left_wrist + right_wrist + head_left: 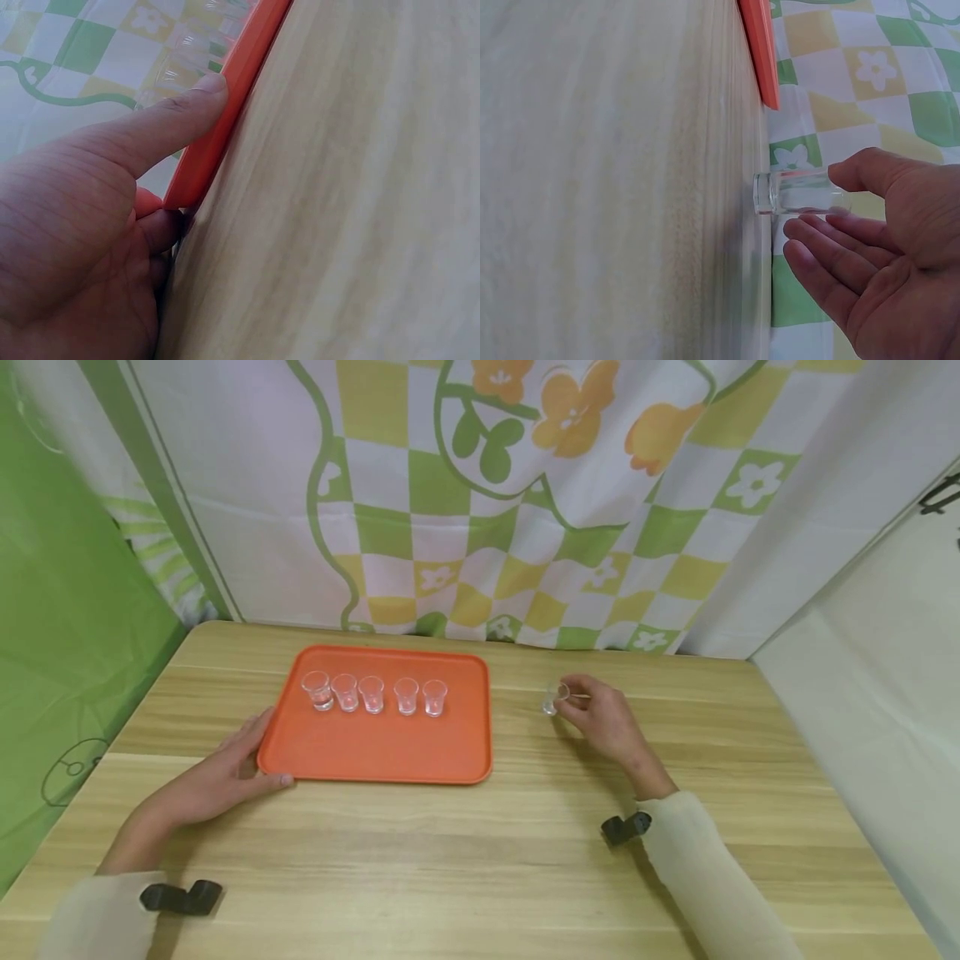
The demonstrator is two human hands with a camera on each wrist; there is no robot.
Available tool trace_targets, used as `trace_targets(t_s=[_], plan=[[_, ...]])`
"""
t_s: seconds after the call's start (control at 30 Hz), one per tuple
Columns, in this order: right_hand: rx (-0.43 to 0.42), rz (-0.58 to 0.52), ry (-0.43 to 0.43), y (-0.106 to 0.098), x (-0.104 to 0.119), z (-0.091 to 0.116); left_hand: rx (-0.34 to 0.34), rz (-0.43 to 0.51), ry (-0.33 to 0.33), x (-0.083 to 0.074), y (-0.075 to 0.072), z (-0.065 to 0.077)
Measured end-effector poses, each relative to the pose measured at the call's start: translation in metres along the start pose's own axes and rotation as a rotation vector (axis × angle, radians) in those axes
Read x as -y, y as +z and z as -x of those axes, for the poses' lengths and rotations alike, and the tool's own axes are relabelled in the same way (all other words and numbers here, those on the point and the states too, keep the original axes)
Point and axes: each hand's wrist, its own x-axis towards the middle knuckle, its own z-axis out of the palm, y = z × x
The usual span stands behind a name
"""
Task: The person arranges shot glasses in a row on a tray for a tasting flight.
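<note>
Near the right side of the table, my right hand (603, 718) pinches a small clear shot glass (550, 700) by its upper part, between thumb and fingers. In the right wrist view the shot glass (802, 193) is upright, its thick base at the tabletop; whether it touches cannot be told. My left hand (213, 777) rests at the near left corner of an orange tray (375, 752), fingers along the left side. The thumb (180, 120) lies against the tray's front rim in the left wrist view. Several similar shot glasses (372, 695) stand upright in a row on the tray.
The wooden table (465, 868) carries the tray left of centre. Behind its far edge hangs a patterned curtain (517, 535). A green sheet (67, 610) is at the left, and a whitish surface (885, 635) borders the right side.
</note>
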Motion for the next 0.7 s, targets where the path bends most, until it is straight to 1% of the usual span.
trace_targets(t_s=[0.3,0.7], plan=[[0.005,0.01,0.003,0.0004,-0.0004,-0.0013,0.002,0.001,-0.008,-0.0017,-0.0001,0.0],[-0.003,-0.007,-0.001,0.0007,-0.0014,-0.0038,0.005,-0.013,-0.009,-0.0004,-0.0005,-0.0005]])
